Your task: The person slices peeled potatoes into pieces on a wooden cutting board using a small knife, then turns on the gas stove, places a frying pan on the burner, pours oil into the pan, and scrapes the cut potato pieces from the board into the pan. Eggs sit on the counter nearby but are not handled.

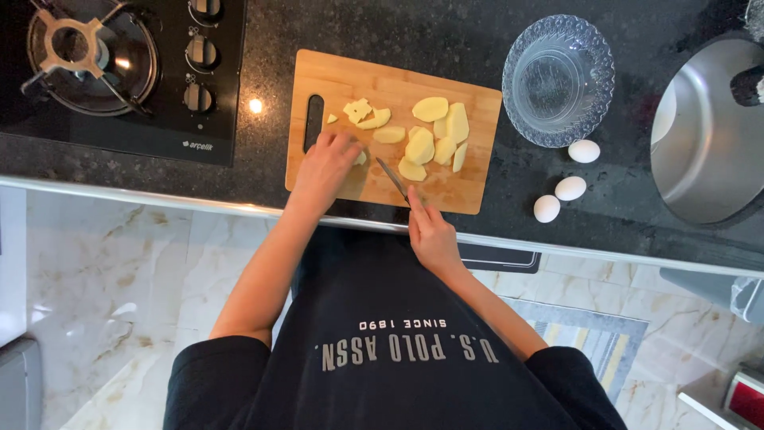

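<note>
Pinching a small potato piece (360, 158) on the wooden cutting board (334, 80) with my left hand (326, 167), fingers curled. Right hand (432, 231) closed round a knife (392, 178), blade pointing to 11 o'clock. Potato slices (434, 135) at 1 o'clock of the blade. Glass bowl (557, 80) and three eggs (569, 188) at 3 o'clock on the black table (477, 32).

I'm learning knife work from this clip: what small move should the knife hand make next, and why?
Probably bring the knife down through the potato piece pinned under the left hand. The right hand holds the blade angled toward that piece, and cut slices already lie on the cutting board.
</note>
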